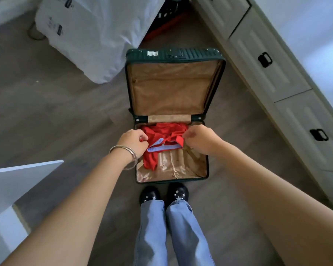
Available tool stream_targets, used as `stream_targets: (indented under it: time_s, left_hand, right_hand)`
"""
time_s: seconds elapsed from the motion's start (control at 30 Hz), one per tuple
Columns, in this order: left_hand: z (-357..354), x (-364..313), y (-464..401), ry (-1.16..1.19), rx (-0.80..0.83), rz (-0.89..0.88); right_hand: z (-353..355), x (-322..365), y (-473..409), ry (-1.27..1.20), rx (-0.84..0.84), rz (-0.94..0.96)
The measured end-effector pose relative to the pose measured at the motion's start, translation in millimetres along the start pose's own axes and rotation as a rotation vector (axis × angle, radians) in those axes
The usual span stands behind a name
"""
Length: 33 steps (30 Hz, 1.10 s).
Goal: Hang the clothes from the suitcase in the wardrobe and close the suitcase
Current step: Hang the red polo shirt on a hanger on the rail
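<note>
A dark green suitcase (pixel 175 54) lies open on the floor in front of my feet, its tan lining showing in both halves. A red shirt (pixel 162 131) with a pale blue inner collar lies crumpled in the near half. My left hand (pixel 134 142), with bangles on the wrist, pinches the shirt at the collar's left side. My right hand (pixel 199 140) pinches it at the collar's right side. Both hands are closed on the fabric. The shirt still rests in the suitcase.
A cream wardrobe (pixel 267 60) with black drawer handles runs along the right. A large white plastic-wrapped bundle (pixel 92 33) sits at the back left. A white panel (pixel 21 181) stands at the near left. Grey wood floor surrounds the suitcase.
</note>
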State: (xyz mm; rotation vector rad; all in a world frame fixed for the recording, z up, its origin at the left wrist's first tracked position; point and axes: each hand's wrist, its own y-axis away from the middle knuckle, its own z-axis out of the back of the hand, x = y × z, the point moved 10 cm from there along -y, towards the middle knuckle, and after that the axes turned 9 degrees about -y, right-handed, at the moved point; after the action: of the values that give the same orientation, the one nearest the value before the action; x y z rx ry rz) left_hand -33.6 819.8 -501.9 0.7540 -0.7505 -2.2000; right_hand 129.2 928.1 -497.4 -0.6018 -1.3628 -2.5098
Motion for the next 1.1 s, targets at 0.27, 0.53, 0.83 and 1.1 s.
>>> stream_targets:
  time_s: [0.27, 0.53, 0.83, 1.1]
  left_hand:
    - [-123.5, 42.2, -96.5, -0.070, 0.065, 0.033]
    - [-247.2, 73.1, -191.0, -0.141, 0.162, 0.029]
    - [-322.6, 98.4, -262.1, -0.217, 0.218, 0.074]
    - [-291.6, 93.9, -252.9, -0.119, 0.083, 0.077]
  right_hand:
    - [-76.1, -106.5, -112.6, 0.194, 0.095, -0.044]
    - [-152.4, -185.3, -207.8, 0.192, 0.163, -0.091]
    - [-201.2, -213.3, -292.1, 0.303, 0.171, -0.039]
    - [-179.6, -198.5, -284.2, 0.283, 0.019, 0.046]
